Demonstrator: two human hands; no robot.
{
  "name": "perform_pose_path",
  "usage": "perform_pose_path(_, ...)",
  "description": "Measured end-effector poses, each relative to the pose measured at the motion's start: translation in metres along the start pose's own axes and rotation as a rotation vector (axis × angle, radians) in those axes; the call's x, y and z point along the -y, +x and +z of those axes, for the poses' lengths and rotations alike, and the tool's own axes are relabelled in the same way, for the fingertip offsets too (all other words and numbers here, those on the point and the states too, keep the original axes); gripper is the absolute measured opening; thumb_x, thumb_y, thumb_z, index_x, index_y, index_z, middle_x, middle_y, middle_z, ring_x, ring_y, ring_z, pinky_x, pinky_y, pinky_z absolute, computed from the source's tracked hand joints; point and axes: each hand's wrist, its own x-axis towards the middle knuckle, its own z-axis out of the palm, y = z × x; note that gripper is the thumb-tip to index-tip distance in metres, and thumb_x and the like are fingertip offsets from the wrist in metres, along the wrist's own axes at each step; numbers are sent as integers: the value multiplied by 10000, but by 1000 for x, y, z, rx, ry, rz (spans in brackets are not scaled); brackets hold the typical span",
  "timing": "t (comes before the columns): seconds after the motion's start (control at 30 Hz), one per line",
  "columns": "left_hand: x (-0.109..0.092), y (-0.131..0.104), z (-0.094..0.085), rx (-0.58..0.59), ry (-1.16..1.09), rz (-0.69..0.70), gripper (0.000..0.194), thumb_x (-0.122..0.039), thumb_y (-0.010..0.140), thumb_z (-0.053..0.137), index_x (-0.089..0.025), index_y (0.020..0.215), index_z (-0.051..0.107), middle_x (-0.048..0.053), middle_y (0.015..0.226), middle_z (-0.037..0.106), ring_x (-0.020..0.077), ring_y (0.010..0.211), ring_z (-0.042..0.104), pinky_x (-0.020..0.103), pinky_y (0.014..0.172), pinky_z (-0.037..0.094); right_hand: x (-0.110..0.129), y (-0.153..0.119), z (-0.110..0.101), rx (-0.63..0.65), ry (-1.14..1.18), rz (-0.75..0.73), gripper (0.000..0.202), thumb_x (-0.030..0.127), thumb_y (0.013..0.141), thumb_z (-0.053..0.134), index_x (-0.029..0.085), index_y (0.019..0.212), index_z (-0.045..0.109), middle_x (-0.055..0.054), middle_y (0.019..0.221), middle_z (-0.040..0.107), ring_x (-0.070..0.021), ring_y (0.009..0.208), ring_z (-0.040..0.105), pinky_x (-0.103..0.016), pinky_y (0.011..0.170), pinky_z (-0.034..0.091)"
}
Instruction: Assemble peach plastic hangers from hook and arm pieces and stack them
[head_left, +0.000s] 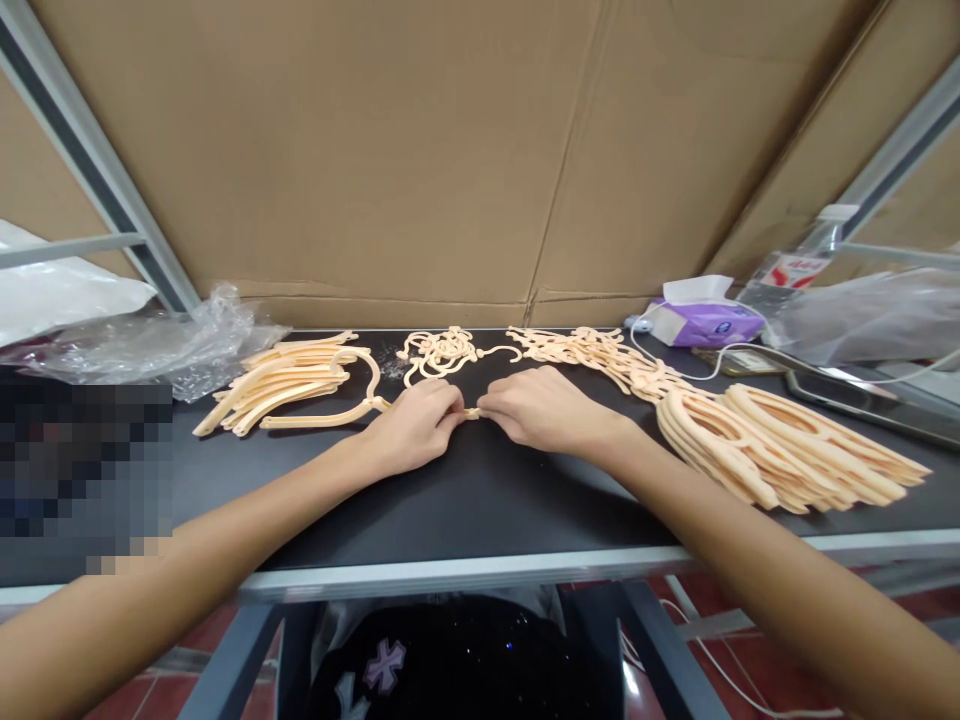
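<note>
My left hand (420,425) is closed on a cream plastic hanger piece (322,418), whose curved arms stick out to the left of it. My right hand (536,408) pinches the small end of a cream part (471,413) that shows between the two hands. Most of what my fingers grip is hidden. Beyond my hands lies a small heap of cream hooks (442,350). A pile of cream hanger pieces (285,375) is at the left, and stacked cream hangers (780,450) lie at the right, beside my right forearm.
More loose cream pieces (600,352) lie at the back right. Behind the stacked hangers are a purple tissue pack (705,322), a bottle (795,265), a phone (862,395) and a white cable. Clear plastic bags (180,345) lie at the left. Cardboard (375,150) stands behind the black table (480,510).
</note>
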Motion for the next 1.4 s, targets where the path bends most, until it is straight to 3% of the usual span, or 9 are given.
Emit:
perform_pose_path(0.33,2,0,-3,-8,-52,-44,92,-182,927,519,-184,845,560,36,846,629,191,800,592,318,757,475,-16,3,21,-184,432,-36,246,227,967,503,169,945,742,-71,939,720,-175,844,628,-286,746,417)
perform_pose_path(0.57,0,0,-5,-36,-40,-47,111,-183,931,488,-187,835,545,44,840,626,204,830,593,334,769,484,-23,6,24,-210,628,-16,213,160,879,552,167,950,752,-59,933,739,-161,842,644,-284,790,464)
perform_pose_path(0.83,0,-1,-5,-50,-30,-36,113,-177,927,479,-190,836,545,39,826,624,201,836,598,342,783,500,-25,4,18,-159,662,23,376,32,709,484,163,940,750,-42,936,752,-142,794,638,-254,746,462)
perform_pose_path(1.3,-1,-1,-5,-55,-31,-43,120,-164,939,493,-177,848,569,40,832,634,198,836,608,335,788,493,-37,3,19,-143,616,49,315,75,690,495,159,851,753,-16,792,733,-116,673,585,-240,666,421)
perform_pose_path(1.4,-1,-1,-5,-35,-15,-52,123,-172,938,487,-176,859,581,50,856,649,206,849,614,345,789,497,-39,0,12,-253,696,122,248,120,690,534,163,822,739,-24,796,729,-135,702,609,-257,685,445)
